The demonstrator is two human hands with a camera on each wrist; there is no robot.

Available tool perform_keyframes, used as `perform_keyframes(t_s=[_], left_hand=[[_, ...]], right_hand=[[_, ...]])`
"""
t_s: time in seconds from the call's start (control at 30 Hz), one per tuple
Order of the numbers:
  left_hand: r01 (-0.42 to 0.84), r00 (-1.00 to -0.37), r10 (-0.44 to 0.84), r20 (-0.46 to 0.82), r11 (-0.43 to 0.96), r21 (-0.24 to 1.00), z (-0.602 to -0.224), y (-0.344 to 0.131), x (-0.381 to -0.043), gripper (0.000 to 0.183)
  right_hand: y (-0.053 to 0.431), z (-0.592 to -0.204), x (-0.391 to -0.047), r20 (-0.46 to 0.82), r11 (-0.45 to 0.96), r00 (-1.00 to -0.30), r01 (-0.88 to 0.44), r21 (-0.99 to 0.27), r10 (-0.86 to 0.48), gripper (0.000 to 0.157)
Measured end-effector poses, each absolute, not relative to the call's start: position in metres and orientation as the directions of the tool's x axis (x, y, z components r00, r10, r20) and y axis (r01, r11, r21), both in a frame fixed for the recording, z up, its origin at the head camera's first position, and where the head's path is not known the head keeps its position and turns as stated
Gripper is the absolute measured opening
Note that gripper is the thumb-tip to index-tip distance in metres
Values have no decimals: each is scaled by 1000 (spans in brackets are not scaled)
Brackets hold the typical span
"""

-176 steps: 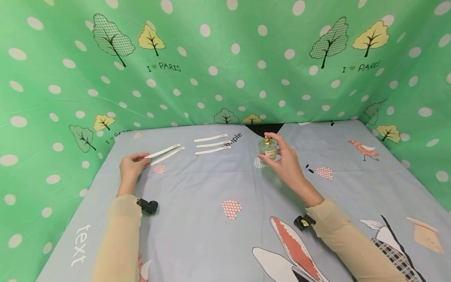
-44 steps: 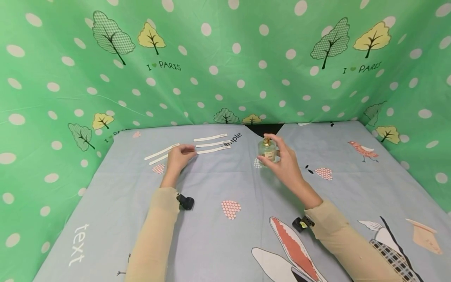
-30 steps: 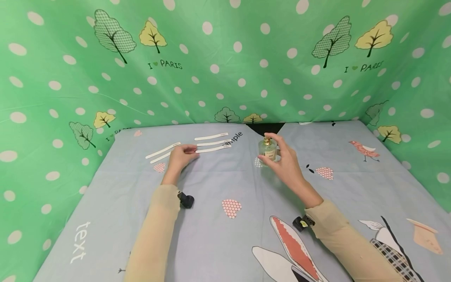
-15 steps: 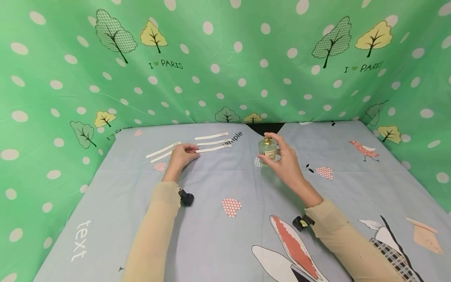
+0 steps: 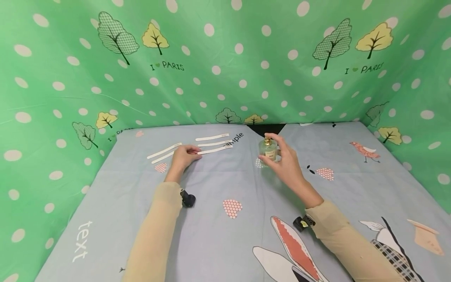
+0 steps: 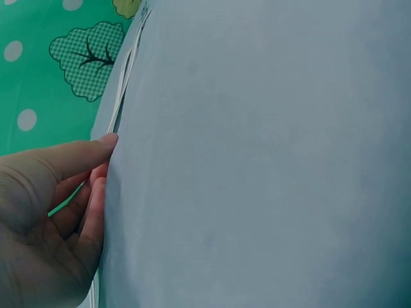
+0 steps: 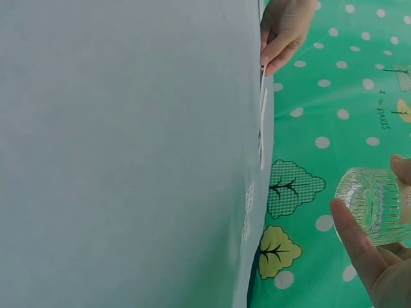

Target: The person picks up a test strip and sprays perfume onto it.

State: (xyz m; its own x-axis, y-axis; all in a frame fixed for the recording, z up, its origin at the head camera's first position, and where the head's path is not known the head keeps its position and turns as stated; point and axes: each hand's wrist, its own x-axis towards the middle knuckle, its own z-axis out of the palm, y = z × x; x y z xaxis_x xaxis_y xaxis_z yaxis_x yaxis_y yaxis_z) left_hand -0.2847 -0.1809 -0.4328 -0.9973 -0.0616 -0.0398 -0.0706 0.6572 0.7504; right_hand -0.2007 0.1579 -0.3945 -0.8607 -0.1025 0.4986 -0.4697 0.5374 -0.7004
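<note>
Out to the left, my left hand pinches the left end of the nearest white paper strip in a group of three. Its thumb and fingertips meet at that end in the left wrist view. Just behind it lie two more strips, the farthest being a white strip. My right hand holds a clear glass perfume bottle with a gold neck and a pale label. Its forefinger rests on the bottle's top and its thumb supports the base. The ribbed glass base shows in the right wrist view, raised off the table.
Two more paper strips lie slanted at the left, the upper strip and one below it partly behind the left hand. A grey-blue printed cloth covers the table. A green polka-dot curtain stands along its back and sides.
Since the oldest frame, my left hand has let go of the left pair of strips and moved right to the group of three. The right hand has stayed in place with the perfume bottle.
</note>
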Motion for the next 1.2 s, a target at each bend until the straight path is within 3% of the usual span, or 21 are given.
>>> perform_keyframes(t_s=[1.2], left_hand=[[-61,-994,-107,8,625,778,-434,-182,-281,22]], right_hand=[[157,-394,-200,472,525,-876,-449,-723,-98,71]])
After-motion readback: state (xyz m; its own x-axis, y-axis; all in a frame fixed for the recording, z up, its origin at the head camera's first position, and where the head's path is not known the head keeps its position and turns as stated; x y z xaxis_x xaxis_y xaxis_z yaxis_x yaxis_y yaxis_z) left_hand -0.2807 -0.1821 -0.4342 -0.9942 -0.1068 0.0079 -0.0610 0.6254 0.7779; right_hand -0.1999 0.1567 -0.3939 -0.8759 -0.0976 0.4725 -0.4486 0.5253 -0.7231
